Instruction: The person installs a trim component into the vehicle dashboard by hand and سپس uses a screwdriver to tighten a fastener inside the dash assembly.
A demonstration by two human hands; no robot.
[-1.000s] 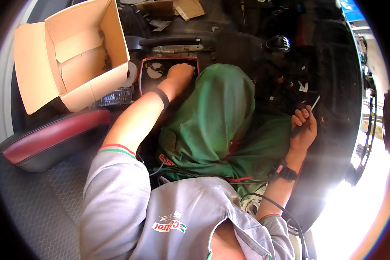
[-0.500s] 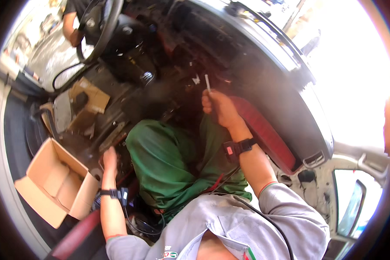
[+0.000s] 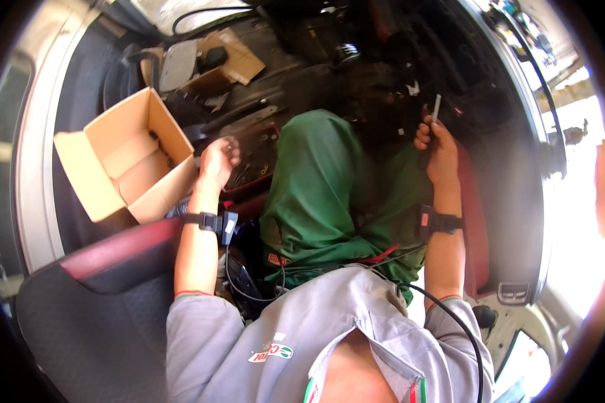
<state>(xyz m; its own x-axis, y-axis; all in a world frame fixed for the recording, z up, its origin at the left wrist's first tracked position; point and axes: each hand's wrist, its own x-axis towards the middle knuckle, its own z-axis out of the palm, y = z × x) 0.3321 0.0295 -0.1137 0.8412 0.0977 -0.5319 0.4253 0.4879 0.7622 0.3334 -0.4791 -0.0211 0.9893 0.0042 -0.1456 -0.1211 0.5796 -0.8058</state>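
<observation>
My right hand (image 3: 442,153) is closed around a thin pale rod (image 3: 437,107), which points up and away out of the fist. It hovers over the dark footwell, past my right knee. My left hand (image 3: 216,163) is raised beside an open cardboard box (image 3: 82,171), its fingers curled in. Whether anything sits in those fingers I cannot make out. Just right of that hand lies a dark, red-edged tray (image 3: 247,195) with small metal pieces in it. The box stands tilted, flap outward, with a few dark bits inside.
Torn cardboard (image 3: 242,59) and a grey flat panel (image 3: 179,66) lie on the dirty floor ahead. A seat (image 3: 101,316) is at my left. The dashboard (image 3: 511,174) bounds the right side. A black cable (image 3: 460,322) runs across my shirt.
The view has swung left and back, showing more of the seat. My left hand has come up, its curled fingers now visible. My right hand still grips the rod.
</observation>
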